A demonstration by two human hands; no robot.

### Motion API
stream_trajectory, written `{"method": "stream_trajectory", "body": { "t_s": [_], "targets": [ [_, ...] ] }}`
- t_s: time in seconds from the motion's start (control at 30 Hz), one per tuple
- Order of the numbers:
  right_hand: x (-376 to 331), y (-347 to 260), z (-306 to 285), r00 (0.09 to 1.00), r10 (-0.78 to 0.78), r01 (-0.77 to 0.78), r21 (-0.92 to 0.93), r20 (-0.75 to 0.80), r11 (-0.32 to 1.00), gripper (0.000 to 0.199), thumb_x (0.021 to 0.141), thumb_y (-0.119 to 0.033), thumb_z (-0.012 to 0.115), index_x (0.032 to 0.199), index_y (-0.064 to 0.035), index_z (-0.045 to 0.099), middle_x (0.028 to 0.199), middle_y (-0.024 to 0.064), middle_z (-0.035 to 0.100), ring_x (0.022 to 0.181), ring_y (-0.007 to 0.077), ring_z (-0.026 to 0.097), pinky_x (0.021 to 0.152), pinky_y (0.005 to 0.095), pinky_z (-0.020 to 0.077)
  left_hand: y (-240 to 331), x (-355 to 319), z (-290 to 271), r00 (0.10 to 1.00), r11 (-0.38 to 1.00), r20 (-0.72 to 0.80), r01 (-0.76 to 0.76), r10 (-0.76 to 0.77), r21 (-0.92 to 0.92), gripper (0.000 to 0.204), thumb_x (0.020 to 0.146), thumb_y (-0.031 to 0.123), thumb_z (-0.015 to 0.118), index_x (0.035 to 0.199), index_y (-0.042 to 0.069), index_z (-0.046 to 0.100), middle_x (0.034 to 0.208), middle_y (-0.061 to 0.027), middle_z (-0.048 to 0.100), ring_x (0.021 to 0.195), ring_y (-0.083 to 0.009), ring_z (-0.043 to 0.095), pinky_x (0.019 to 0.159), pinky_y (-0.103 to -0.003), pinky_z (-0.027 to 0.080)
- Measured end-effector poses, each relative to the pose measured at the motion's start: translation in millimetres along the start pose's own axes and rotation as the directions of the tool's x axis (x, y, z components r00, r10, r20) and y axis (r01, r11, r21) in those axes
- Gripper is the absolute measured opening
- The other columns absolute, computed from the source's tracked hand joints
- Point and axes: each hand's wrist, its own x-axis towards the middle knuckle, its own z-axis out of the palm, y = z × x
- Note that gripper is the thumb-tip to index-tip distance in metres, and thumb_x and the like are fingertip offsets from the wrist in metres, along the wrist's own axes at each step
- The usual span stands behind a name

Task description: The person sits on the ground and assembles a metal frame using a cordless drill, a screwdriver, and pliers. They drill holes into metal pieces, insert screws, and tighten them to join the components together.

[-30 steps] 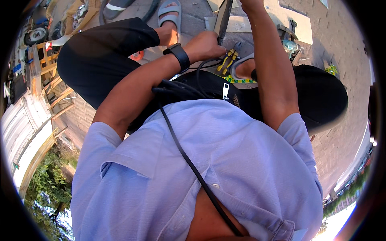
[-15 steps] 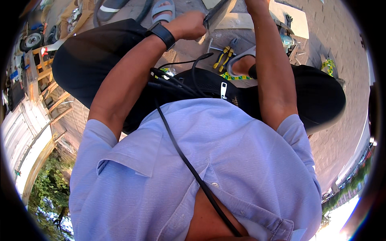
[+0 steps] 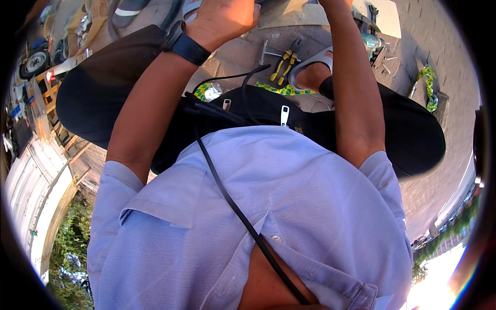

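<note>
At the top edge my left hand (image 3: 225, 19), with a black watch on its wrist, looks closed. Its fingertips are cut off by the picture's edge, and what they hold does not show clearly. My right hand (image 3: 336, 3) is almost wholly beyond the top edge, so its fingers are hidden. Between the two hands lies a pale flat board (image 3: 302, 17). Below it on the paving are yellow-and-black pliers (image 3: 285, 64) and a metal T-shaped tool (image 3: 265, 53), beside my sandalled foot (image 3: 312, 75).
Right of my right forearm lie a teal power tool (image 3: 370, 41) and a dark open-ended wrench (image 3: 372, 11). Green-yellow wrapping (image 3: 430, 88) lies farther right. A black cable (image 3: 222, 181) crosses my shirt. Wooden frames and a small wheel (image 3: 36, 62) stand at left.
My left hand has moved up and slightly left, so its fingers now pass out of the picture. The T-shaped tool shows more fully. My right arm has barely shifted.
</note>
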Motion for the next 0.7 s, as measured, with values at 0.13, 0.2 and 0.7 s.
{"method": "stream_trajectory", "body": {
  "t_s": [0.13,0.2,0.7],
  "targets": [
    [-3.8,-7.4,1.7,0.998,0.044,-0.046,-0.058,-0.037,0.997,0.037,0.087,-0.018,0.068,0.122,-0.0059,0.071,0.11,0.02,0.074,0.106,0.0352,0.071,0.092,0.0402,0.054,23.2,5.3,25.5,0.813,0.973,0.582,0.114,0.024,-0.199,0.023,0.085,0.017,0.067,0.099,0.001,0.074,0.095,-0.0209,0.073,0.092,-0.0394,0.07,0.083,-0.045,0.055],
    [-4.8,-13.5,1.5,0.997,0.067,-0.067,0.009,-0.024,0.998,0.037,0.087,-0.018,0.069,0.121,-0.0059,0.071,0.108,0.0206,0.074,0.103,0.0358,0.071,0.09,0.0401,0.054,22.1,-4.4,67.7,0.654,0.981,0.755,0.11,0.049,-0.158,0.022,0.083,0.017,0.068,0.097,0.001,0.075,0.094,-0.0216,0.073,0.091,-0.0403,0.07,0.083,-0.046,0.055],
    [-15.9,-22.7,-5.2,0.996,0.088,-0.087,0.132,0.002,0.987,0.038,0.085,-0.011,0.07,0.121,-0.0001,0.07,0.113,0.0248,0.071,0.108,0.0409,0.068,0.093,0.0417,0.0528,16.2,-59.6,234.2,0.502,0.809,0.784,0.588,-0.364,-0.001,0.046,0.079,0.027,0.079,0.111,-0.005,0.068,0.109,-0.0291,0.07,0.105,-0.0419,0.068,0.091,-0.045,0.054]
  ]
}}
